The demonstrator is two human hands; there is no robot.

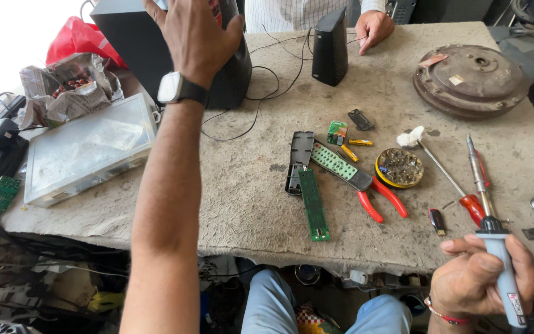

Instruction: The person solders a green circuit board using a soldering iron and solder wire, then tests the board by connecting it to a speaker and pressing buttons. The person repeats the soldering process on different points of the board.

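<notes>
Soldering iron with pale grey-blue handle and black collar: clamped in right hand at near table edge, fingers curled tight round the handle, metal tip up and away, lying over the worn grey table; left hand reaches far forward, fingers bent and spread against the large black speaker box, whether it grips cannot be told; black-strapped wristwatch on that wrist. Mid-table: long green circuit board beside an opened grey remote shell; red-handled pliers just right of them; round yellow-rimmed tin of metal scraps; red-handled screwdriver touching near the iron's tip. Another person's hand rests at far edge beside a small black speaker.
</notes>
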